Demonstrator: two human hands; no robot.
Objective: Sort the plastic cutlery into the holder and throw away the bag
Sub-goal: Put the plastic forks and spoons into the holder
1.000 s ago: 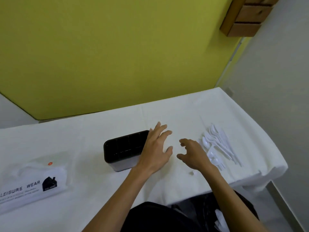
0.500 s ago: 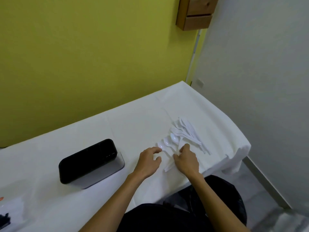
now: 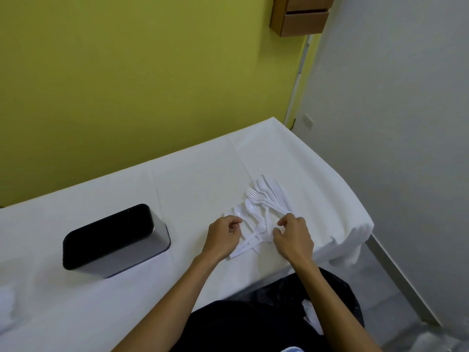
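Observation:
A pile of white plastic cutlery [image 3: 264,201], with forks, spoons and knives, lies on the white table [image 3: 190,179] near its right end. My left hand [image 3: 223,237] has its fingers curled onto the spoons at the pile's left side. My right hand [image 3: 294,237] pinches the handle ends on the pile's near right side with thumb and forefinger. Some handles stick out between the two hands towards me. The black and grey holder [image 3: 114,240] stands to the left, well apart from both hands. A corner of the white plastic bag [image 3: 6,303] shows at the far left edge.
A black bin bag [image 3: 337,295] with white scraps in it sits below the table's near edge, beside my lap. The table's right end [image 3: 355,224] drops off next to a grey wall. A wooden box [image 3: 299,16] hangs on the yellow wall.
My view swung right, so the holder and bag slid left. Both hands moved from beside the holder to the cutlery pile and curled their fingers onto it.

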